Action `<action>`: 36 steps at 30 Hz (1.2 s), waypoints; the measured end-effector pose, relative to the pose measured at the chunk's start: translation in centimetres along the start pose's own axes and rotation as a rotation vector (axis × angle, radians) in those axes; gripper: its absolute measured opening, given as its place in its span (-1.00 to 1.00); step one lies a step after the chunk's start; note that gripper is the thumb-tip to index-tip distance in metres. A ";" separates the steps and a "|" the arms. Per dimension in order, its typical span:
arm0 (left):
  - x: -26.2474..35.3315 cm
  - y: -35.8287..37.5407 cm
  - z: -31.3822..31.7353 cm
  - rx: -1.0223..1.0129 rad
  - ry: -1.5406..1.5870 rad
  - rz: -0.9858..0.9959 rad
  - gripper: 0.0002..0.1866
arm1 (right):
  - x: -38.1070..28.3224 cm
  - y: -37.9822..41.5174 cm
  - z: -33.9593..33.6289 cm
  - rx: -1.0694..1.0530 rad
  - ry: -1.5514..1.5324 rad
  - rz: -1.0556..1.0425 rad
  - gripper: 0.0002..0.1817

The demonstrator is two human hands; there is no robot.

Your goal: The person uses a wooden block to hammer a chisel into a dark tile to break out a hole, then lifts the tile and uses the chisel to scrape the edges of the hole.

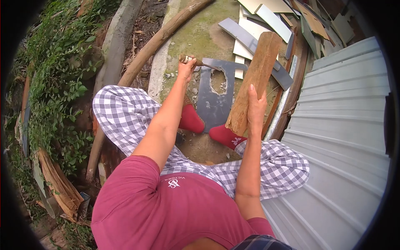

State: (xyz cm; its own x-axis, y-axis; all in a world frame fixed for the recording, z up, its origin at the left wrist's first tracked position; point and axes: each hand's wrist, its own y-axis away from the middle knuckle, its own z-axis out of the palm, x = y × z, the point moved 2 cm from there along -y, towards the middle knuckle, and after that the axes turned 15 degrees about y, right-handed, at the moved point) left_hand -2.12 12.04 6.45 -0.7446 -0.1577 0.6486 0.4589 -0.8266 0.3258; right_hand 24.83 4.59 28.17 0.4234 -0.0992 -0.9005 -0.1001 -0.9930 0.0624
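Note:
My left hand [187,68] is closed round the wooden handle of a chisel-like tool [196,62], whose thin shaft points right across the top of a dark grey slab [206,100]. The slab lies on the ground between my red-socked feet and has a rough-edged hole in its upper part. On the right, my right hand [257,106] grips a thick wooden block [260,62], slanting up and away, with the thumb on top. The block's lower end is beside my right foot [225,136].
Flat boards and offcuts [273,21] lie piled beyond the block. Corrugated metal sheet [337,121] covers the right side. A long wooden pole [146,52] and leafy plants [58,79] are at the left. Small rubble is scattered around the slab.

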 end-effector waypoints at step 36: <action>1.1 4.8 12.0 0.056 -0.728 0.626 -0.42 | -0.1 0.2 -0.9 -0.040 -0.109 0.038 -0.38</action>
State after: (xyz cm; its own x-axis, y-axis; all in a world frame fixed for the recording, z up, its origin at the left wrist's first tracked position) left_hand 5.06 14.36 16.98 0.1179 -0.1723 0.9780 0.7073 -0.6767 -0.2044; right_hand 25.62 4.35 28.65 0.3192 -0.1318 -0.9385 -0.0770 -0.9906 0.1129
